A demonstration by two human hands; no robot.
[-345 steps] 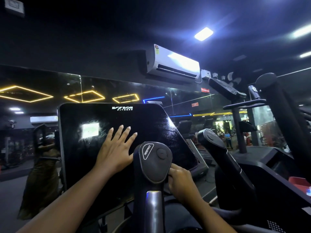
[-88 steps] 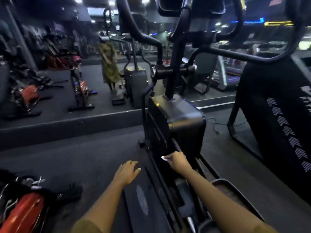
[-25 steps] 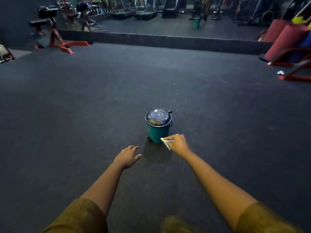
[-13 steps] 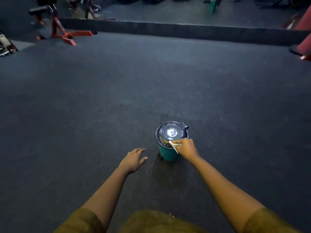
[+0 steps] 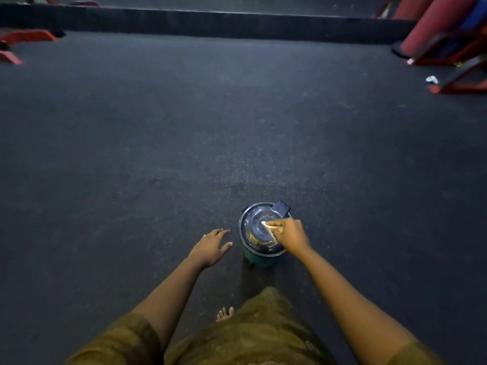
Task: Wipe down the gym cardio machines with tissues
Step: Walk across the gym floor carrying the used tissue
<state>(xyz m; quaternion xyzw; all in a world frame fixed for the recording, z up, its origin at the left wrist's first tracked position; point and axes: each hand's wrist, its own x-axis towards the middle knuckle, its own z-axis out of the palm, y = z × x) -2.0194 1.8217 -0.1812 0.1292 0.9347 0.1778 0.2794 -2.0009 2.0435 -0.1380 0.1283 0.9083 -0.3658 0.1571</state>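
The right hand (image 5: 291,237) pinches a crumpled tissue (image 5: 267,225) directly over the dark lid (image 5: 253,234) of a small green bin (image 5: 259,259) on the floor (image 5: 184,127). I judge it is held there because the tissue is used up and ready to be thrown away. The lid looks closed, though glare makes that hard to confirm. The left hand (image 5: 210,246) hangs beside the bin, fingers spread and holding nothing, probably free to lift the lid.

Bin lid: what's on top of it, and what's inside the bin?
Over the lid, the right hand pinches a tissue; contact unclear. The closed lid hides what is inside the bin.
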